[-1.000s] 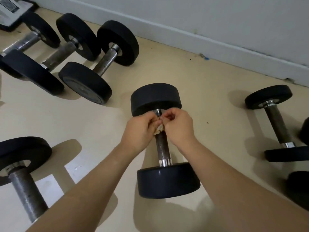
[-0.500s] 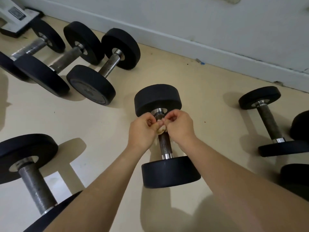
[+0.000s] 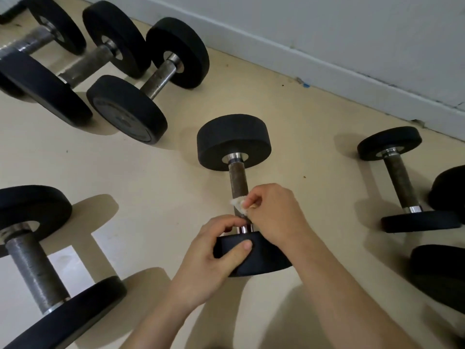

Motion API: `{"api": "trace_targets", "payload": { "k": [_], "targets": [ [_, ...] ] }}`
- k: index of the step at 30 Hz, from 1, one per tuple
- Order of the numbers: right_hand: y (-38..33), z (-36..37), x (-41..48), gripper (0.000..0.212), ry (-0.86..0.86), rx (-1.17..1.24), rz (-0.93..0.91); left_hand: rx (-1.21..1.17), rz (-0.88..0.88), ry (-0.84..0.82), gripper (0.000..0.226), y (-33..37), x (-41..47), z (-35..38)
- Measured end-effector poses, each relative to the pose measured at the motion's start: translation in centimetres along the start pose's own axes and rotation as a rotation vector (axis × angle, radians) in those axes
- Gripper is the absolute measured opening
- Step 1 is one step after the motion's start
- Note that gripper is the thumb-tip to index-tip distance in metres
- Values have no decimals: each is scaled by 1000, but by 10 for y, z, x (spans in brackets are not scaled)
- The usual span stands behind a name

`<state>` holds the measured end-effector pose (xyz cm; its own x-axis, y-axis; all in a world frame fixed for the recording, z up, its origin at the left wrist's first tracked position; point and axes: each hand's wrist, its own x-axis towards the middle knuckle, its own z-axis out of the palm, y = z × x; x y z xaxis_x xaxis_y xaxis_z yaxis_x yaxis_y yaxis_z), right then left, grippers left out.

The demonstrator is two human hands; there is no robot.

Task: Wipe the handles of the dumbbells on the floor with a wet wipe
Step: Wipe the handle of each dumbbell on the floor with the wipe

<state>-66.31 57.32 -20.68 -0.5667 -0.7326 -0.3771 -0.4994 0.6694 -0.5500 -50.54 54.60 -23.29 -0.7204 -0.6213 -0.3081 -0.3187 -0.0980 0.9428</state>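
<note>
A black dumbbell (image 3: 234, 142) lies in the middle of the floor, its rusty brown handle (image 3: 237, 181) running toward me. My right hand (image 3: 274, 212) pinches a small, dirty white wet wipe (image 3: 238, 205) against the near part of that handle. My left hand (image 3: 214, 258) grips the near weight head (image 3: 266, 258), thumb on its rim and fingers behind it. The lowest stretch of the handle is hidden by my fingers.
Three larger dumbbells (image 3: 151, 79) lie at the back left by the white wall (image 3: 327, 34). Another big dumbbell (image 3: 35, 263) lies at my near left. A smaller dumbbell (image 3: 400, 180) and more black heads (image 3: 442, 273) sit at the right.
Both hands slid down the handle from its far end to the near end. My left hand left the wipe and took hold of the near weight head.
</note>
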Motion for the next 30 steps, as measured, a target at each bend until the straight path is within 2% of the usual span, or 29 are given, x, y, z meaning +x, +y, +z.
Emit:
{"api": "trace_targets", "payload": {
  "k": [3,5,7,9,10,12,14,17,19,21,23,25,27,28,30],
  "targets": [
    [-3,2,7,7,-108,-8,-37,-236,-129,91,17,5,9,1],
    [-1,0,11,16,-153,58,-52,-252,-199,203,19,7,23,-1],
    [2,-4,11,25,-209,354,2,-182,-214,268,16,7,40,-2],
    [4,-4,14,32,-260,709,114,-188,-210,292,25,8,54,-3],
    [5,-3,18,31,-244,780,136,-187,-211,302,28,7,61,-4],
    [2,1,26,26,-152,755,129,-136,-200,316,21,9,72,-8],
    [0,5,28,20,-105,597,79,-101,-193,311,13,8,75,-10],
    [9,1,15,13,-219,333,10,-96,-259,215,9,2,59,-10],
    [14,-5,9,12,-300,276,14,-97,-319,145,9,2,53,-12],
    [15,-5,17,13,-270,209,-19,-15,-309,149,11,0,61,-13],
    [10,1,33,13,-123,192,-69,67,-235,249,13,-1,79,-12],
    [1,9,50,11,40,281,-75,144,-119,383,15,4,100,-13],
    [-4,14,60,8,147,378,-46,244,-14,443,14,10,115,-14],
    [-4,14,59,8,144,381,-32,255,-5,431,12,11,117,-16],
    [3,8,46,12,18,310,-24,216,-64,327,13,6,106,-18]
  ]
}}
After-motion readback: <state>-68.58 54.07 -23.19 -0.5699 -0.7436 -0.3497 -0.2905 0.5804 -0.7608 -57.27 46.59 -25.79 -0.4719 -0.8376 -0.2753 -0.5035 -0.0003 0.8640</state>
